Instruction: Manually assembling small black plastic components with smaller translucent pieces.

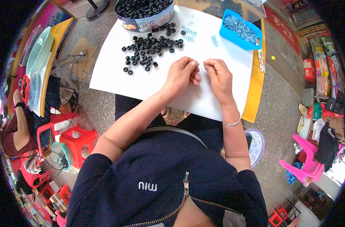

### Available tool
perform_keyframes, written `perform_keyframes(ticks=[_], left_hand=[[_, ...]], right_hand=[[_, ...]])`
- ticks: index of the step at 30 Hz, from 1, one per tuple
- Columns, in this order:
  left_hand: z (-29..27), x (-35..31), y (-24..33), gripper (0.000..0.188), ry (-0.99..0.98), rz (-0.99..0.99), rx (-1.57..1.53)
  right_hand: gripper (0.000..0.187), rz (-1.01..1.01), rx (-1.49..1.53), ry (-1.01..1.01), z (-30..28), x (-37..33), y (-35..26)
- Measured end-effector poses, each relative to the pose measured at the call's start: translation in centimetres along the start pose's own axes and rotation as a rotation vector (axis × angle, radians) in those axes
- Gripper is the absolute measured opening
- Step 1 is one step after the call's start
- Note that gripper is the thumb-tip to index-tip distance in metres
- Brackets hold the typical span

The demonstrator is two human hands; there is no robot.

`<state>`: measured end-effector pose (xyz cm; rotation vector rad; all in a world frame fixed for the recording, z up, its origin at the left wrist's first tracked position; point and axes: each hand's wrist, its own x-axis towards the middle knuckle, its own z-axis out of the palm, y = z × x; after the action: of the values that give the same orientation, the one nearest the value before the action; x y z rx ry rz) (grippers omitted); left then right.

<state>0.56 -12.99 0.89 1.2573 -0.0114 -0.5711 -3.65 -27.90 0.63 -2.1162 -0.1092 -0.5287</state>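
My left hand (183,74) and my right hand (220,78) face each other over a white board (112,81), their fingertips a short gap apart. Thumb and forefinger are pinched together on both. Tiny pale bits show at the tips, too small to name. Left of my left hand lies a loose spread of black, round, bead-like pieces with holes (143,53). Beyond them stands an oval tub (144,25) heaped with more of the same. A blue tray (233,38) filled with small clear-bluish pieces (240,29) sits at the far right of the board.
Small clear pieces (214,41) lie scattered on the board near the tray. A clear plastic box (252,8) stands behind. On the left, another person's arm (23,126) reaches to a side table (53,62). Red stools (77,142) and a pink stool (306,160) stand around.
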Motion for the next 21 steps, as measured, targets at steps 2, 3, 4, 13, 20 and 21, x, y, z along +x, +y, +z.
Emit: perform_keyframes(ticks=[2, 3, 4, 13, 20, 21], left_hand=[[-0.02, -0.05, 0.08, 0.021, -0.01, -0.001, 0.022], [-0.05, -0.06, 0.1, 0.021, -0.021, -0.002, 0.043], [-0.17, -0.05, 0.04, 0.021, -0.02, -0.003, 0.043], [-0.19, -0.15, 0.16, 0.02, -0.045, 0.0, 0.071], [-0.17, -0.09, 0.18, 0.019, -0.069, -0.012, 0.118], [-0.13, -0.11, 0.2, 0.019, -0.069, 0.001, 0.132]], right_hand=[[0.01, -0.013, -0.091, 0.018, 0.0, 0.03, 0.39], [0.01, -0.012, -0.091, 0.019, -0.04, 0.08, 0.49], [0.011, -0.035, -0.126, 0.004, -0.04, 0.14, 0.57], [0.01, -0.165, -0.226, -0.016, -0.16, 0.44, -0.13], [0.01, -0.16, -0.177, -0.06, -0.12, 0.18, -0.05], [0.01, -0.159, -0.178, -0.06, -0.13, 0.16, -0.08]])
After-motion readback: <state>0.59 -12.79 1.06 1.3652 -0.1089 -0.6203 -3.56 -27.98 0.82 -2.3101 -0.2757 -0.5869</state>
